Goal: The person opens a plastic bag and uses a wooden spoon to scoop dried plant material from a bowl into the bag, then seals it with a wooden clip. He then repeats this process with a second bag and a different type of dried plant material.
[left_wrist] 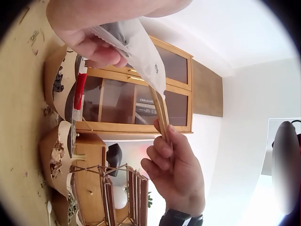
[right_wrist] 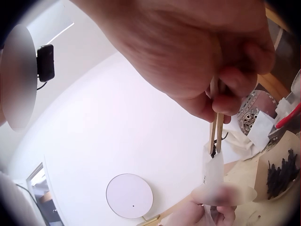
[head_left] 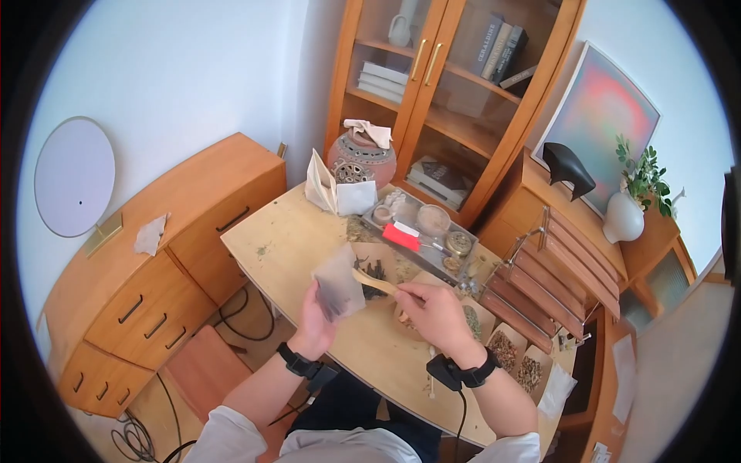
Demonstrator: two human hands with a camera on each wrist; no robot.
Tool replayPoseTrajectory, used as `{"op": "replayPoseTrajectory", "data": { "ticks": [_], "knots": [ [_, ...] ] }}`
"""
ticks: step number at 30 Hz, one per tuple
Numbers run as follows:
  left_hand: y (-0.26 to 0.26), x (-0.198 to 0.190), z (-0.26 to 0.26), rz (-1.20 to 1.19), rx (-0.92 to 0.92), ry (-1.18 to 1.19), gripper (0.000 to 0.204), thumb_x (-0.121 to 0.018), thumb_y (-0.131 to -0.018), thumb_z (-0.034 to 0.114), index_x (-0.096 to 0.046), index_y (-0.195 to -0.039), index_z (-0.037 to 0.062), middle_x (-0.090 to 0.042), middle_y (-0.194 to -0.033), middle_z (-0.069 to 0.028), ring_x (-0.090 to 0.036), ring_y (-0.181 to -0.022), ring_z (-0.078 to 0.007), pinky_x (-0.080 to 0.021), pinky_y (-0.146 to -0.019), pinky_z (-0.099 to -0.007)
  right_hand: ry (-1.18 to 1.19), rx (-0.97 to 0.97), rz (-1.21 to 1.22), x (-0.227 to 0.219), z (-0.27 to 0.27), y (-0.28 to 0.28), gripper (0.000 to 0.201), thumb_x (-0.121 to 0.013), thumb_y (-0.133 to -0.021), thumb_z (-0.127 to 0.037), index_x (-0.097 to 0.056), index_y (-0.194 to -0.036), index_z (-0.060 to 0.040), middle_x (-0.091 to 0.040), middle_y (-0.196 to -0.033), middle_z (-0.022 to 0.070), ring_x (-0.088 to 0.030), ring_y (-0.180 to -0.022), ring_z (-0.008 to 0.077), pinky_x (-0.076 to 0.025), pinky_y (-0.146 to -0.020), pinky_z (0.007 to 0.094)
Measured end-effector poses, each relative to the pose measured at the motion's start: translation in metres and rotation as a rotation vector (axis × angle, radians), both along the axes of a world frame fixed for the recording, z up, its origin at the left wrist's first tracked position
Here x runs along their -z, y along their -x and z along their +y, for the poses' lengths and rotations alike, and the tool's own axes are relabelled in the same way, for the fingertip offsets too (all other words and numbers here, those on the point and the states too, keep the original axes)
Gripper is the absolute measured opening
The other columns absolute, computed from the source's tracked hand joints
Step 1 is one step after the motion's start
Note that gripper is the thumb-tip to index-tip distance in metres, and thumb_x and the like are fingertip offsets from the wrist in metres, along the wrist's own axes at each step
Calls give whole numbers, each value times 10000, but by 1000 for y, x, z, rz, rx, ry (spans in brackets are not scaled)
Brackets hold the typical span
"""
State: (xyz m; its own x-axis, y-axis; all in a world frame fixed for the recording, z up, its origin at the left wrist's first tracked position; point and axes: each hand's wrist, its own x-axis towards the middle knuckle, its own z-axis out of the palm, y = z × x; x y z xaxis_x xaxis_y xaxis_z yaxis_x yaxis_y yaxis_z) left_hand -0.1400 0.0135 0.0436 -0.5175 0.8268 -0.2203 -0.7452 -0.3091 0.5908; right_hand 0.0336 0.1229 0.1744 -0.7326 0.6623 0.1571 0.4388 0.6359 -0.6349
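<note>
My left hand point(head_left: 311, 324) grips a translucent white pouch point(head_left: 340, 285), with dark bits showing through its lower part. In my right hand point(head_left: 440, 318) are slim wooden tweezers point(head_left: 377, 283), pinched between thumb and fingers. Their tips meet the top opening of the pouch. Between the two prongs in the right wrist view sits a small dark, twiggy piece point(right_wrist: 214, 151), right at the pouch's mouth. Just beyond the hands, a paper tray point(right_wrist: 261, 175) holds dark dried strips point(right_wrist: 281, 173). Its neighbour, a paper tray with pinkish dried pieces point(left_wrist: 57, 157), is partly hidden by my right hand in the head view.
Behind the paper trays stands a grey tray point(head_left: 369, 219) with jars and a red-and-white item point(head_left: 401, 237). A patterned clay pot point(head_left: 363, 158) is at the table's far corner. To the right are a tiered wooden rack point(head_left: 540, 282) and trays of chopped dried herbs point(head_left: 530, 372).
</note>
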Motion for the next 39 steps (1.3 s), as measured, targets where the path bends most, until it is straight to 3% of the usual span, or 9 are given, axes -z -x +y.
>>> {"op": "replayPoseTrajectory", "data": {
  "ticks": [5,8,14,18,24,27,36,39],
  "knots": [
    [-5,11,4,-12,30,-15,501,-276,-1067,427,-446,-1427,122,-552,-1373,-35,-527,-1259,-207,-412,-1072,-408,-117,-39,17,11,-2,-3,237,-631,-912,-306,-752,-1008,-126,-707,-802,155,-685,-747,348,-551,-701,428],
    [-10,5,3,5,27,-3,480,-282,-1069,420,-468,-1408,134,-566,-1351,-22,-543,-1228,-201,-430,-1035,-386,-230,-87,-87,1,-7,-6,253,-667,-897,-261,-740,-1027,-56,-702,-808,173,-696,-729,299,-536,-654,357],
    [-2,7,0,-77,-20,43,440,-306,-1067,413,-516,-1359,160,-590,-1303,16,-561,-1155,-159,-450,-939,-345,-15,19,-60,-20,-6,-14,239,-654,-899,-254,-741,-1027,-72,-699,-818,179,-685,-758,339,-532,-679,383],
    [5,-2,-9,-86,-48,31,440,-326,-1057,433,-518,-1359,177,-591,-1294,36,-547,-1155,-133,-421,-938,-323,-106,73,-16,8,23,-8,248,-638,-887,-274,-750,-948,-62,-705,-815,178,-687,-807,358,-547,-737,433],
    [4,-13,-15,-61,-66,87,440,-332,-1050,433,-503,-1379,196,-584,-1302,60,-537,-1134,-116,-388,-892,-299,-172,118,-311,58,52,9,289,-591,-889,-303,-749,-905,-61,-714,-857,174,-692,-843,366,-550,-772,451],
    [5,-9,-15,-73,-63,62,445,-323,-1051,426,-487,-1398,199,-578,-1316,59,-539,-1123,-118,-389,-880,-302,-197,184,-425,77,61,20,260,-591,-866,-305,-771,-917,-123,-714,-896,162,-682,-861,360,-551,-776,435],
    [7,-5,-15,-74,-38,60,455,-304,-1057,420,-471,-1417,197,-567,-1340,51,-536,-1143,-130,-398,-900,-305,-5,124,-474,61,52,32,292,-547,-899,-296,-755,-965,-102,-723,-907,151,-697,-871,348,-552,-791,437],
    [6,-6,-15,-81,-39,52,464,-300,-1060,421,-459,-1430,189,-560,-1352,45,-534,-1162,-138,-402,-931,-315,-68,125,-410,73,57,29,290,-546,-902,-295,-754,-986,-110,-722,-912,144,-698,-856,335,-549,-781,433]
  ]
}}
